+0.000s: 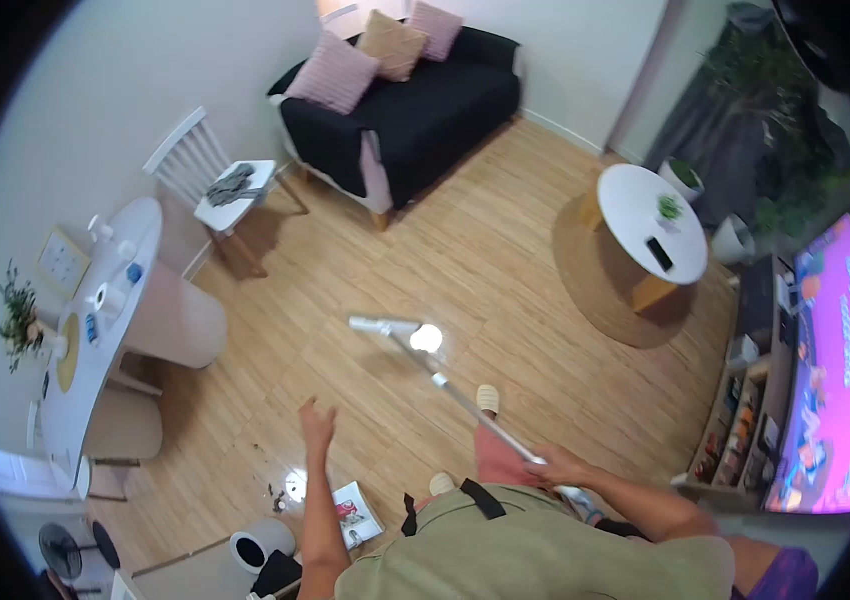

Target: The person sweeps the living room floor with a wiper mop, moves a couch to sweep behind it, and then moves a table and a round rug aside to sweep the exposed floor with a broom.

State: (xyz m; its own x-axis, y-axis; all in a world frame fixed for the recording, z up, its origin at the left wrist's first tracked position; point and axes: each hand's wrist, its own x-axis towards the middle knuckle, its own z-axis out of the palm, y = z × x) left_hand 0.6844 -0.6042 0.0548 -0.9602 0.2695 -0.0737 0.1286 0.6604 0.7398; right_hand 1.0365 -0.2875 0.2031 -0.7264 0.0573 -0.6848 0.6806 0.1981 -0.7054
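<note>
My right hand (557,467) is wrapped round the white pole of a long-handled floor mop (470,407). Its narrow pale head (385,325) is out over the wooden floor in front of me, beside a bright light reflection; whether it touches the floor I cannot tell. The grip end, partly hidden by my hand and body, shows a bluish part. Away from the mop, my left hand (318,422) hangs in the air with its fingers apart and nothing in it. Dark bits of debris (278,497) lie on the floor below that hand, near a magazine (353,513).
A white bin (263,546) stands at lower left. Along the left wall are a white table (130,290) and a chair with a grey cloth (234,185). Ahead is a black sofa (425,115). At right stand a round table (645,215), a shelf (745,420) and a lit television (835,370).
</note>
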